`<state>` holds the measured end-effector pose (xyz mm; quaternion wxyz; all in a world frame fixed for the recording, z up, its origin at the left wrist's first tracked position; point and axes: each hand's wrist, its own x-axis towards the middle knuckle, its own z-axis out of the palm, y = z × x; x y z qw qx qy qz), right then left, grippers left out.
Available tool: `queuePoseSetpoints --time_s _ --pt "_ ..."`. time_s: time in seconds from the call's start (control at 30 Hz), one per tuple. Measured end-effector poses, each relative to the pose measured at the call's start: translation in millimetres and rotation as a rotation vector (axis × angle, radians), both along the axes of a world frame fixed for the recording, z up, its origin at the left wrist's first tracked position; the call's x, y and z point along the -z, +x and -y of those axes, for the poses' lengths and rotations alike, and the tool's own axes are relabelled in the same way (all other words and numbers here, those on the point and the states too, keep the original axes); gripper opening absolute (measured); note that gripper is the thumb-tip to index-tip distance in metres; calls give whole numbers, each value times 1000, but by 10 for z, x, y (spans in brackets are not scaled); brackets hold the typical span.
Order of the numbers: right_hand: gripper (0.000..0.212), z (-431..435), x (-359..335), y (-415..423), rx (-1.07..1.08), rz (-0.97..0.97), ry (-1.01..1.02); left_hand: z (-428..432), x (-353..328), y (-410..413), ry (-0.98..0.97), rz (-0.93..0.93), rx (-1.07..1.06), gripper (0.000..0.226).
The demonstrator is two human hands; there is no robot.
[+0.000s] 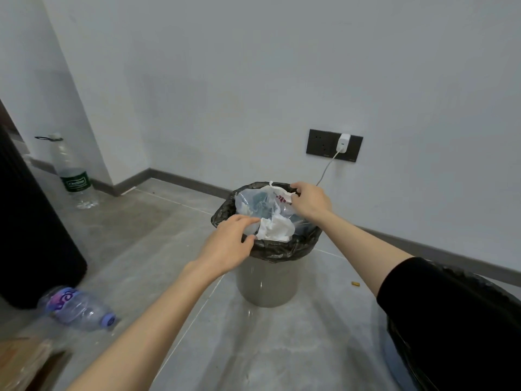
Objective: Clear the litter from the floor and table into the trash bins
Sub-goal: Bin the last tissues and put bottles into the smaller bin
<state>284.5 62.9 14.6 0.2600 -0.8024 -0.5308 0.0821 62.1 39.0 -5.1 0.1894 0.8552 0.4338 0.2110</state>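
Observation:
A grey trash bin (266, 283) lined with a black bag (277, 248) stands on the floor by the wall. It is stuffed with a clear plastic bag (255, 203) and crumpled white paper (275, 230). My left hand (228, 242) reaches over the near rim, thumb and fingers pinching the clear plastic beside the paper. At the far rim my right hand (308, 200) pinches a white edge of that plastic bag. An empty bottle with a purple cap (77, 307) lies on the floor at the left.
A tall water bottle with a green label (72, 172) stands in the left corner. A black cabinet (33, 235) rises at the left, cardboard (24, 359) below it. A second bin with a black bag (456, 334) sits at the right. A charger (344, 143) hangs from the wall socket.

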Motion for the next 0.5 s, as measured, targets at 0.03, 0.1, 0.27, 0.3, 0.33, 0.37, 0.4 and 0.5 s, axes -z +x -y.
queuePoseSetpoints --time_s 0.03,0.1,0.27,0.3,0.33,0.37,0.4,0.5 --pt "41 45 -26 12 -2 -12 28 26 -34 -3 5 5 -6 41" --pt "40 165 -87 12 -27 -61 63 99 -111 -15 15 14 -17 41" --pt "37 574 -257 -157 -144 -76 134 293 -243 -86 20 55 -64 41" --pt "36 680 -295 -230 -175 -76 149 346 -265 -126 21 70 -77 40" --pt "35 762 -312 -291 -198 -80 163 371 -266 -147 21 83 -89 39" --pt "34 859 -332 -373 -219 -88 176 424 -274 -191 23 98 -107 39" --pt "33 950 -345 -456 -236 -97 188 465 -273 -235 23 112 -124 37" --pt "31 1221 -335 -750 -299 -111 191 607 -250 -444 21 146 -176 34"
